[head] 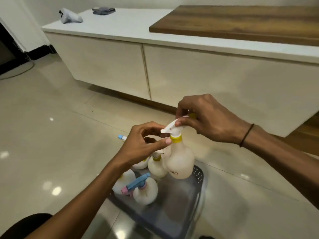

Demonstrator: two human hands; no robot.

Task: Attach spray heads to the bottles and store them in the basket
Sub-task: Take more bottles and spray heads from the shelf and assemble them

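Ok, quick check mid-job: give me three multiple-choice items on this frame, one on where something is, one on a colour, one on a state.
1. Where is the bottle with the blue spray head?
A. on the white counter
B. in the grey basket
C. in the right hand

2. What colour is the collar on the bottle being worked on?
A. yellow
B. pink
C. green

3. What is the right hand doing?
A. resting on the floor
B. gripping the white spray head
C. holding a cloth

Answers: 
1 B, the bottle with the blue spray head stands inside the grey basket. 
2 A, the collar is yellow. 
3 B, the right hand pinches the white spray head while the left hand touches the collar.
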